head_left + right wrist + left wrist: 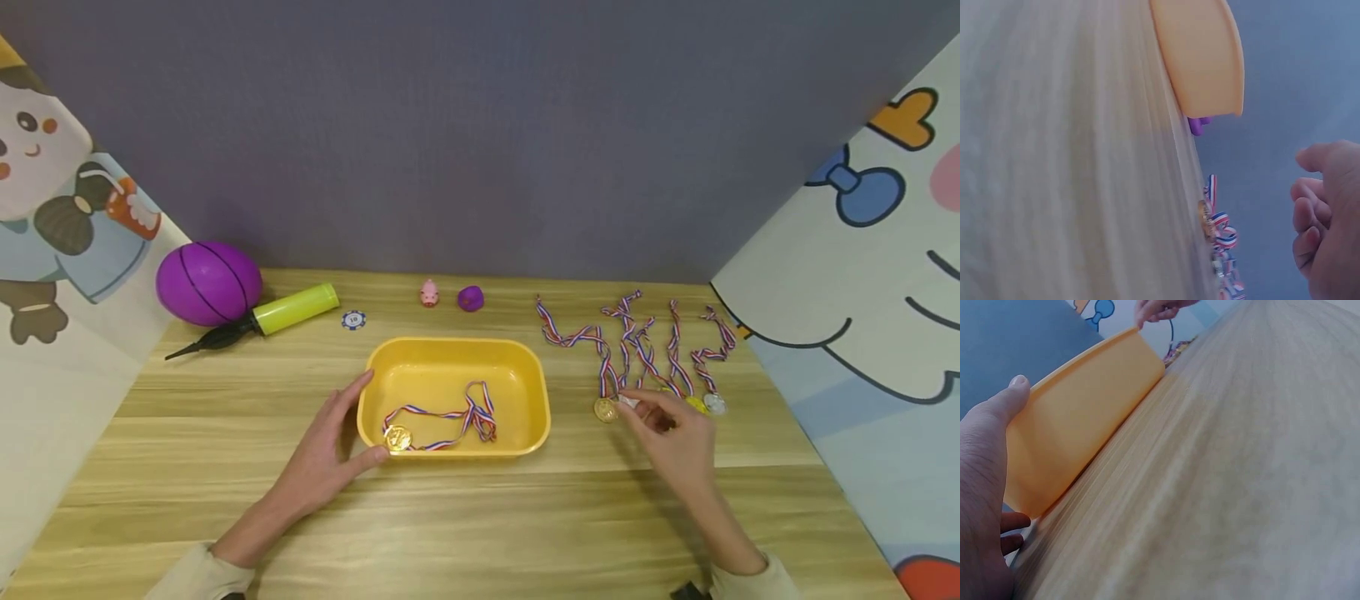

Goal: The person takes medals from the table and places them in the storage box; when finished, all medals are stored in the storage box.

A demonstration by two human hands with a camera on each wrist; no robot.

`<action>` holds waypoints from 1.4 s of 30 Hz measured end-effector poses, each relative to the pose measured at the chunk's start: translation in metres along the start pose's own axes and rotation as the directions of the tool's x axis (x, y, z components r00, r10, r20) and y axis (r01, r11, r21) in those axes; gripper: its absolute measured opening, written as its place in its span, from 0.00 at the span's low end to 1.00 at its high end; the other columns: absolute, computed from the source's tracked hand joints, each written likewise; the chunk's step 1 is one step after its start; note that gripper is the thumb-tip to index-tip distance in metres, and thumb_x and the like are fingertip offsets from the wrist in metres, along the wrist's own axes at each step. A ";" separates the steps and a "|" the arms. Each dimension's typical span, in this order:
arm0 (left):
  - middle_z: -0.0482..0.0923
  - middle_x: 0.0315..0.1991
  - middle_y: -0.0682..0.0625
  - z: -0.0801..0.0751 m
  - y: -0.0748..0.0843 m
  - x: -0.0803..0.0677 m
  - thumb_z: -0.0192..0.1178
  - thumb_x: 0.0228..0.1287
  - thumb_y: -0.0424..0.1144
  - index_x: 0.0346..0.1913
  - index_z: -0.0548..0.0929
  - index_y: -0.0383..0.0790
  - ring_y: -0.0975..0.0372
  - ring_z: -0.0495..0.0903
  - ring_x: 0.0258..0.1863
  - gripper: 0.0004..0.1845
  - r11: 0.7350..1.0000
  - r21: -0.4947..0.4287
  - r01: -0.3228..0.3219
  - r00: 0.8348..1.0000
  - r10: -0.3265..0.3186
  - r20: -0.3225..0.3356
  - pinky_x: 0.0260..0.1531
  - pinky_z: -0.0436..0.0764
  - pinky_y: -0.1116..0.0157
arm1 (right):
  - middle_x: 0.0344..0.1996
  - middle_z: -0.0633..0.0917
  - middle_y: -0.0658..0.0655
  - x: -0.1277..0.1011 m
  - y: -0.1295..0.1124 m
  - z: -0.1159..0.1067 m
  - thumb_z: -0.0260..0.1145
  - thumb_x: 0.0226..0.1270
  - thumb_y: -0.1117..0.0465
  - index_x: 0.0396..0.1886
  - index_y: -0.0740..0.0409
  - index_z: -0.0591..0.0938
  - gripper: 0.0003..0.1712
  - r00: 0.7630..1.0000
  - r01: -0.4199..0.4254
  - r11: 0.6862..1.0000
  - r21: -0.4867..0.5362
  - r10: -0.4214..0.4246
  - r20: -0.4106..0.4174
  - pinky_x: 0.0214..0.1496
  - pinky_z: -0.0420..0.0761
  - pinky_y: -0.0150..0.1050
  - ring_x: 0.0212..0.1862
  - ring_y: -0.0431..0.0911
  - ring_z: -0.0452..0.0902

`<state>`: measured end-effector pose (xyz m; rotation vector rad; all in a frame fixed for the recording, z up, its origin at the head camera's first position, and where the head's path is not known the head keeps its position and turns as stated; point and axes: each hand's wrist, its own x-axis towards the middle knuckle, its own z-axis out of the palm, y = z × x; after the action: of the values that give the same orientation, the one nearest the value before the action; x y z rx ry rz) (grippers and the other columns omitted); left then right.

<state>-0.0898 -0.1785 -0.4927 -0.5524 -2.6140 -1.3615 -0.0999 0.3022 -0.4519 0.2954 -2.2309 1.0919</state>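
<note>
A yellow tray sits mid-table with one gold medal and its striped ribbon inside. My left hand rests against the tray's front-left corner, thumb along the front wall and straight fingers on the left side; the left wrist view shows my thumb at the tray wall. To the right, several ribboned medals lie in a row. My right hand hovers over their lower ends, fingertips beside a gold medal. In the right wrist view its fingers are loosely curled and hold nothing.
A purple ball, a yellow-green pump and a blue chip lie at the back left. A pink toy and a purple toy stand behind the tray. Cartoon panels wall in both sides.
</note>
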 end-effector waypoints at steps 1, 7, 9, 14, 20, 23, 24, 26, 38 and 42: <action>0.67 0.84 0.37 0.000 0.000 0.000 0.80 0.65 0.52 0.91 0.56 0.56 0.36 0.64 0.82 0.58 1.000 -0.002 0.000 1.000 0.000 -0.001 0.90 0.46 0.50 | 0.22 0.87 0.59 0.000 0.002 0.000 0.85 0.50 0.81 0.37 0.66 0.95 0.15 1.000 -0.010 1.000 -0.003 0.010 0.005 0.24 0.73 0.18 0.23 0.28 0.73; 0.67 0.84 0.37 0.000 0.000 0.000 0.79 0.65 0.51 0.91 0.56 0.56 0.36 0.64 0.82 0.58 1.000 -0.011 0.009 1.000 -0.009 0.005 0.89 0.47 0.40 | 0.23 0.88 0.57 -0.008 0.019 0.004 0.87 0.49 0.79 0.39 0.66 0.95 0.16 0.997 -0.050 0.998 -0.026 0.051 0.050 0.26 0.77 0.19 0.24 0.29 0.76; 0.67 0.84 0.37 0.000 0.000 0.000 0.79 0.65 0.51 0.91 0.55 0.57 0.36 0.64 0.82 0.58 1.000 -0.014 0.014 1.000 -0.014 0.008 0.87 0.48 0.36 | 0.22 0.88 0.56 -0.011 0.024 0.006 0.87 0.49 0.78 0.39 0.66 0.95 0.16 0.995 -0.067 0.997 -0.043 0.070 0.064 0.25 0.77 0.20 0.23 0.30 0.76; 0.67 0.84 0.36 -0.001 0.000 -0.001 0.79 0.65 0.52 0.91 0.55 0.57 0.35 0.64 0.82 0.58 1.000 -0.014 0.015 1.000 -0.015 0.007 0.87 0.48 0.36 | 0.23 0.88 0.54 -0.016 0.032 0.008 0.88 0.52 0.75 0.42 0.64 0.94 0.17 0.980 -0.140 0.989 -0.053 0.146 0.135 0.24 0.77 0.21 0.23 0.32 0.77; 0.67 0.84 0.36 -0.001 0.000 -0.001 0.79 0.66 0.53 0.92 0.55 0.56 0.36 0.64 0.82 0.57 1.000 -0.001 0.009 1.000 -0.009 0.006 0.90 0.46 0.45 | 0.24 0.84 0.47 -0.017 0.034 0.006 0.87 0.57 0.72 0.54 0.63 0.93 0.23 0.953 -0.111 0.985 -0.130 0.143 0.269 0.24 0.76 0.24 0.24 0.33 0.74; 0.66 0.84 0.36 -0.001 0.000 -0.001 0.79 0.66 0.53 0.92 0.55 0.56 0.35 0.63 0.83 0.58 1.000 0.002 0.009 1.000 -0.009 0.009 0.89 0.46 0.43 | 0.23 0.81 0.43 -0.017 0.032 0.003 0.86 0.61 0.69 0.58 0.63 0.92 0.25 0.940 -0.083 0.978 -0.193 0.141 0.310 0.23 0.75 0.27 0.24 0.33 0.72; 0.66 0.84 0.36 -0.001 0.000 -0.001 0.79 0.66 0.53 0.92 0.55 0.57 0.35 0.63 0.83 0.58 1.000 0.002 0.012 1.000 -0.012 0.011 0.89 0.47 0.41 | 0.23 0.80 0.43 -0.017 0.032 0.003 0.86 0.62 0.68 0.60 0.62 0.91 0.26 0.936 -0.077 0.974 -0.211 0.143 0.321 0.23 0.74 0.28 0.24 0.33 0.71; 0.66 0.84 0.36 -0.002 0.001 0.000 0.79 0.66 0.53 0.92 0.55 0.57 0.34 0.62 0.83 0.58 1.000 0.003 0.018 1.000 -0.018 0.015 0.87 0.49 0.35 | 0.23 0.78 0.42 -0.017 0.032 0.002 0.86 0.64 0.66 0.61 0.62 0.91 0.26 0.930 -0.074 0.970 -0.231 0.150 0.335 0.22 0.73 0.29 0.24 0.33 0.70; 0.65 0.85 0.36 -0.001 0.002 -0.001 0.79 0.66 0.52 0.92 0.55 0.59 0.33 0.61 0.83 0.58 0.999 -0.001 0.040 0.999 -0.040 0.021 0.84 0.51 0.30 | 0.23 0.77 0.40 -0.019 0.035 0.004 0.85 0.65 0.66 0.56 0.58 0.93 0.20 0.935 0.030 0.969 -0.245 0.060 0.351 0.22 0.72 0.30 0.24 0.31 0.68; 0.65 0.84 0.35 -0.001 0.002 -0.001 0.80 0.65 0.52 0.91 0.55 0.60 0.32 0.61 0.82 0.58 0.999 -0.006 0.051 0.998 -0.051 0.023 0.78 0.55 0.22 | 0.26 0.76 0.41 -0.019 0.036 0.004 0.85 0.63 0.69 0.54 0.57 0.93 0.19 0.934 0.075 0.970 -0.229 0.012 0.356 0.23 0.71 0.30 0.25 0.32 0.67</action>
<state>-0.0881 -0.1785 -0.4913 -0.5079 -2.6603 -1.3873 -0.1030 0.3209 -0.4882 0.4538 -2.6390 0.7855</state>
